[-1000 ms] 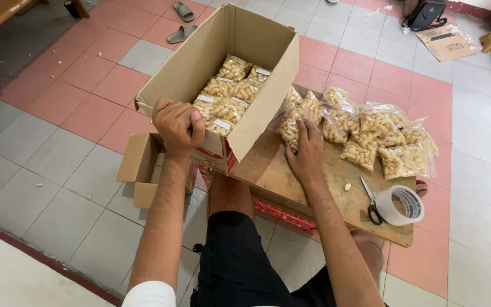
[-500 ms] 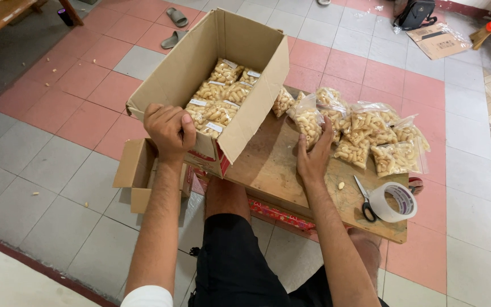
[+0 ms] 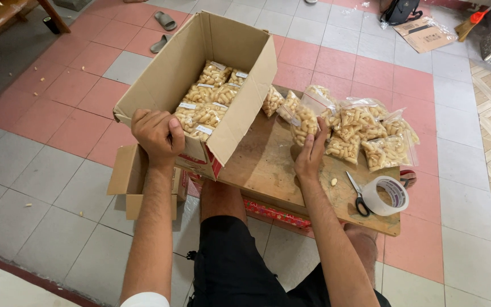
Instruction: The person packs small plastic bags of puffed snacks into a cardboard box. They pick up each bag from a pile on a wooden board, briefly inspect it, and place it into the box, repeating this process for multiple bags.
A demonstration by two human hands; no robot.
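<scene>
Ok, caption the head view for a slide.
Left hand grips cardboard box rim; right hand touches a snack bag on the wooden board.

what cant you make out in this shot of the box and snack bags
Head view only:
- Lower layers of bags inside the cardboard box: covered by the top bags.
- Right hand palm and its grip on the snack bag: only its back shows.
- Scissors handle: partly behind the tape roll.
</scene>
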